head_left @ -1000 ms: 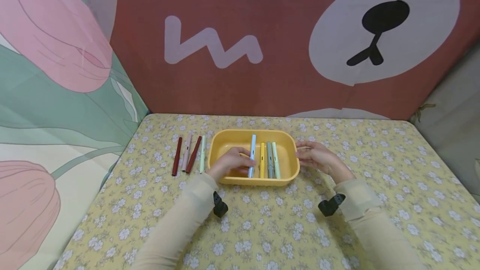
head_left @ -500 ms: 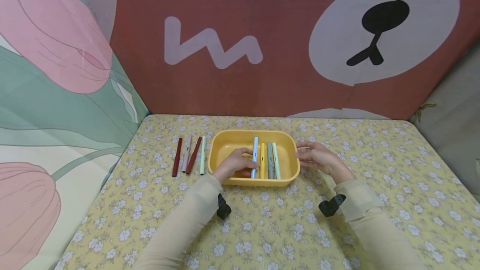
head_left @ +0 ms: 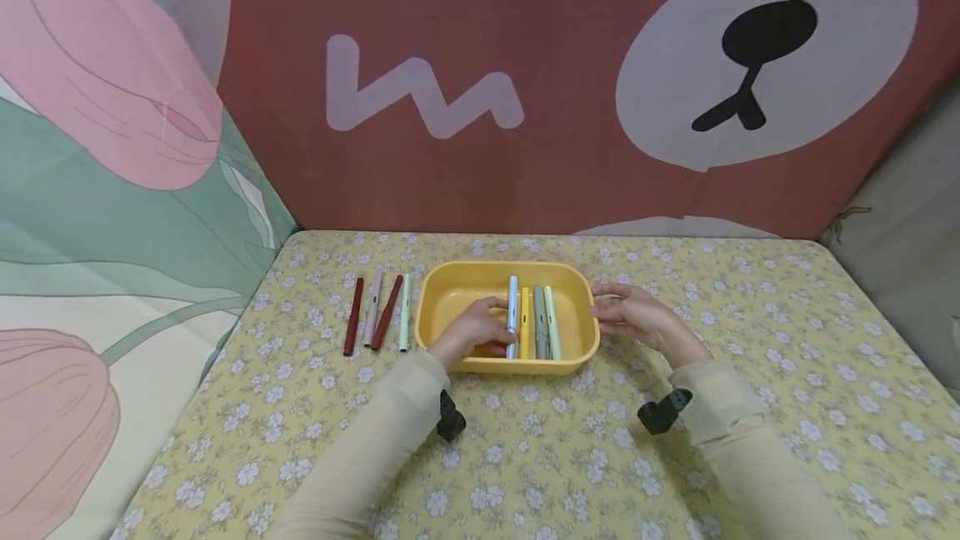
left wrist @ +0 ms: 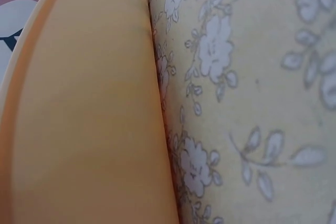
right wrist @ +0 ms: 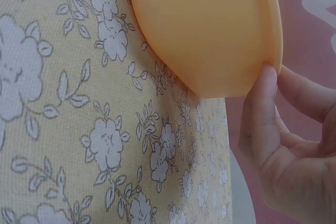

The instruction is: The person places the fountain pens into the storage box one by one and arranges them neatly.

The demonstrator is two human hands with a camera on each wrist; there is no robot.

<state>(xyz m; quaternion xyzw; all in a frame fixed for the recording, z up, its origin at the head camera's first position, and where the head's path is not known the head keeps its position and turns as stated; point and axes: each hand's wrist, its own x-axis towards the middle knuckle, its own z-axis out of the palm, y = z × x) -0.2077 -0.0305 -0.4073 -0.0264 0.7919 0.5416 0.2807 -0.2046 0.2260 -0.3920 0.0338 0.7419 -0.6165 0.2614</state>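
Observation:
A light blue pen (head_left: 512, 307) is pinched by my left hand (head_left: 478, 329), which reaches over the near left side of the yellow tray (head_left: 450, 367). The pen stands nearly parallel to a yellow pen (head_left: 525, 322), a grey-green pen (head_left: 540, 322) and a pale green pen (head_left: 552, 322) in the tray's right half. My right hand (head_left: 633, 315) holds the tray's right rim; in the right wrist view, its fingers (right wrist: 266, 85) meet at that edge. The left wrist view shows the tray's outer wall (left wrist: 89, 103) but not the hand.
Left of the tray lie a dark red pen (head_left: 354, 315), a lilac pen (head_left: 372, 308), a second dark red pen (head_left: 387, 312) and a mint pen (head_left: 406, 312). Flowered cloth (head_left: 525, 457) covers the table. A printed bear backdrop (head_left: 450, 182) rises behind it.
My left hand has shifted slightly right with the light blue pen, bringing it beside the yellow pen and more upright in view. The right hand and the tray have stayed nearly still.

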